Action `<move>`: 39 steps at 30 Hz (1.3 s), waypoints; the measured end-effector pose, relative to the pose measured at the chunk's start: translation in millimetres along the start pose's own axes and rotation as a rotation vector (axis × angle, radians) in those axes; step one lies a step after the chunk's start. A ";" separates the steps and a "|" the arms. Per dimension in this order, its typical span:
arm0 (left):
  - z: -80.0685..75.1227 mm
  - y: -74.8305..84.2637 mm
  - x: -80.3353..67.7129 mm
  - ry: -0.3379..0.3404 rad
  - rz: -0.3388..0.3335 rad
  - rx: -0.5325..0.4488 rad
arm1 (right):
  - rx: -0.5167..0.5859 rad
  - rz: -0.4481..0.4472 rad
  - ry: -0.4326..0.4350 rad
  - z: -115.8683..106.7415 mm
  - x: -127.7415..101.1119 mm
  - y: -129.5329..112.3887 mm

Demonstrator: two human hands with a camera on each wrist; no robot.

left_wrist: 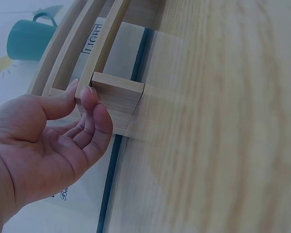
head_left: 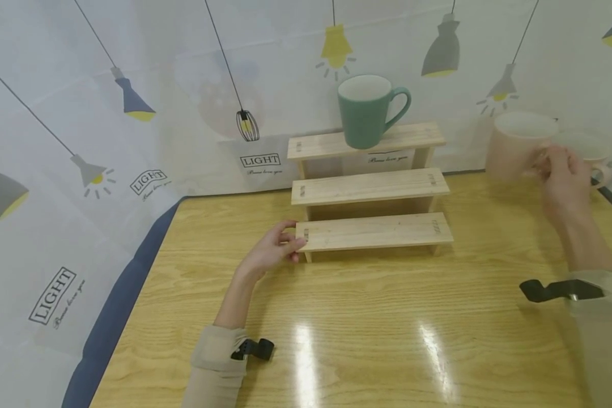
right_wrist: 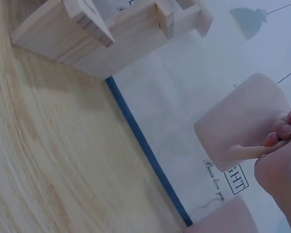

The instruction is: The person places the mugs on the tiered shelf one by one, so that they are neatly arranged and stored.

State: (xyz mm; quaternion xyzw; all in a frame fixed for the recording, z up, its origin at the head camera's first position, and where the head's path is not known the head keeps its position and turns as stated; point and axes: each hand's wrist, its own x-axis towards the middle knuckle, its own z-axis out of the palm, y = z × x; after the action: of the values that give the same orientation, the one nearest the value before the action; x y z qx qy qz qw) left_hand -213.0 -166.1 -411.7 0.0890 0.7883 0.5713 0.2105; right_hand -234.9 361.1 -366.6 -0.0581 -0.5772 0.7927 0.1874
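Observation:
A three-step wooden shelf (head_left: 372, 233) stands near the back of the table. My left hand (head_left: 275, 247) pinches the left end of its lowest step, thumb on top and fingers curled below. On the top step sits a green mug (head_left: 363, 116), handle to the right. To the right of the shelf, my right hand (head_left: 566, 175) grips a pale pink mug (head_left: 515, 144) by its handle. In the right wrist view this mug (right_wrist: 247, 119) is raised, its base apart from the table. Another light mug (head_left: 586, 146), partly hidden by the right hand, is at the far right.
The wooden table (head_left: 377, 317) has its back edge along a white cloth (head_left: 194, 102) printed with lamps. A dark blue strip (head_left: 127, 294) runs along the table's left side. The middle and lower steps hold nothing. Both wrists wear black camera mounts (head_left: 561, 290).

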 end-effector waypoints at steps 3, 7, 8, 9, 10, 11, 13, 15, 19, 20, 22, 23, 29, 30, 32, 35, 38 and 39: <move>0.5 -0.2 -0.3 0.000 -0.006 -0.006 | 0.078 -0.025 -0.008 6.5 -1.3 -3.4; 1.1 0.4 -1.3 0.002 -0.006 -0.005 | 0.106 -0.036 -0.048 13.5 -5.0 -9.2; 0.9 0.3 -1.3 0.002 -0.006 -0.006 | 0.101 -0.032 -0.057 15.0 -6.5 -11.0; 0.9 0.4 -1.4 0.002 -0.005 -0.005 | 0.099 -0.039 -0.063 17.0 -7.6 -12.3; 0.8 0.4 -1.4 0.001 -0.005 -0.006 | 0.107 -0.039 -0.070 19.0 -8.6 -13.7; 0.9 0.4 -1.4 0.001 -0.006 -0.008 | 0.116 -0.040 -0.075 21.2 -9.7 -15.3; 0.9 0.4 -1.2 0.000 -0.007 -0.009 | 0.159 -0.054 -0.084 26.6 -12.0 -17.3; 1.1 0.4 -0.9 -0.001 -0.009 -0.008 | 0.222 -0.081 -0.096 32.9 -14.3 -18.7; 1.1 0.0 -0.5 0.002 -0.008 -0.009 | 0.328 -0.146 -0.141 45.8 -19.3 -20.2; 1.1 -0.1 -0.4 0.003 -0.007 -0.009 | 0.343 -0.156 -0.152 49.1 -20.6 -20.8; 1.2 -0.3 -0.2 0.003 -0.006 -0.010 | 0.372 -0.163 -0.166 55.0 -23.4 -21.9; 1.2 -0.4 0.0 0.003 -0.006 -0.011 | 0.386 -0.171 -0.167 58.4 -24.5 -22.2; 0.9 -1.6 0.5 0.006 -0.003 -0.008 | 0.443 -0.218 -0.211 77.7 -31.2 -21.2; 0.8 -1.6 0.4 0.006 -0.002 -0.007 | 0.453 -0.214 -0.240 80.3 -32.1 -21.0; 0.8 -1.1 0.0 0.006 0.000 -0.005 | 0.466 -0.207 -0.285 85.7 -33.0 -20.0; 1.3 -0.2 -0.6 0.006 0.000 -0.006 | 0.440 -0.171 -0.315 91.9 -34.6 -17.5; 1.4 0.1 -0.4 0.005 -0.002 -0.011 | 0.335 -0.157 -0.329 95.9 -37.8 -12.1; 1.4 0.0 -0.2 0.006 -0.003 -0.012 | 0.303 -0.151 -0.335 96.8 -39.4 -9.9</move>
State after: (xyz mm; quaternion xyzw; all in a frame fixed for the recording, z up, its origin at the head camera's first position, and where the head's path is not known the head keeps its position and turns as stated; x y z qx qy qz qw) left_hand -212.3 -164.9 -412.1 0.0848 0.7856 0.5759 0.2097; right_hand -226.1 262.9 -330.7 0.1465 -0.4775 0.8525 0.1544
